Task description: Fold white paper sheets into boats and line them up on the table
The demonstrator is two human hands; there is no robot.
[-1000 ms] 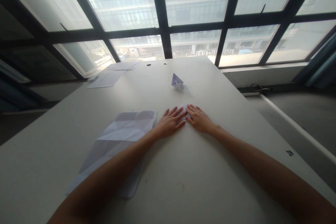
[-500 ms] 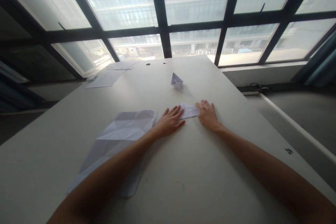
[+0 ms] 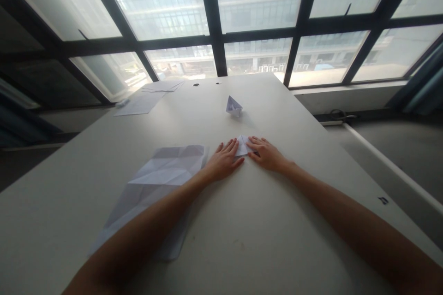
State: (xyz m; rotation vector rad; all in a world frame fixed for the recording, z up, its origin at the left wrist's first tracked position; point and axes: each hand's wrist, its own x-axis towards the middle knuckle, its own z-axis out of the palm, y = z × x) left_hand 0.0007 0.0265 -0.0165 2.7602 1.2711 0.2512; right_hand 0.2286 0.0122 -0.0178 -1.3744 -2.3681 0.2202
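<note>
A small folded piece of white paper [image 3: 242, 146] lies flat on the table between my two hands, with a pointed top edge showing. My left hand [image 3: 224, 160] rests flat on its left part, fingers stretched out. On its right part lies my right hand [image 3: 266, 153], palm down with the fingers extended; they cover that end of the paper. Beyond both hands stands a folded paper boat [image 3: 234, 107]. Under and beside my left forearm is a creased, unfolded sheet of paper [image 3: 166, 166].
The white table [image 3: 277, 230] reaches to the windows. Flat paper sheets [image 3: 138, 103] lie at its far left. A small dark mark or object [image 3: 383, 200] is near the right edge. A pale pipe [image 3: 391, 166] runs beyond that edge.
My right hand has slid left from the right end of the folded paper towards its middle. My left hand has stayed in place.
</note>
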